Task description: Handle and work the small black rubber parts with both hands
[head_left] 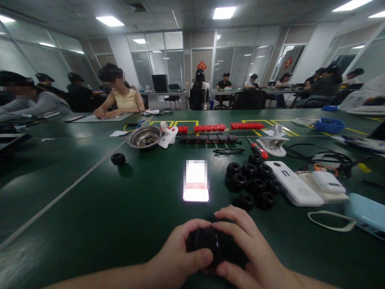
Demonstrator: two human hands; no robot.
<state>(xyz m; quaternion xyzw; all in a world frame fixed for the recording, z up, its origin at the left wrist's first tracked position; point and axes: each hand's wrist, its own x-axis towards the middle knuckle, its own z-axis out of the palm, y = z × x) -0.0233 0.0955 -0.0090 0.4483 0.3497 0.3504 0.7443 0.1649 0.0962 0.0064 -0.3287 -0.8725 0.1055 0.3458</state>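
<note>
Close in front of me, a glossy black round part (206,241) sits between my two hands, partly hidden by the fingers. My left hand (180,249) is closed around its left side, thumb across the near face. My right hand (252,245) curves around the right side, fingertips and thumb against it. Beyond the right hand lies a cluster of several black ring-shaped parts (249,170) with hollow centres. One more black part (118,159) stands alone at the left. A lit phone (196,180) lies just past my hands.
A metal bowl (144,138) with small brass-coloured pieces stands beyond, beside a white clamp (168,134). Red trays (209,127) and a black strip (208,139) lie behind. At right are a screwdriver (259,149), a white power bank (294,184) and cables. A person (123,98) sits across the table.
</note>
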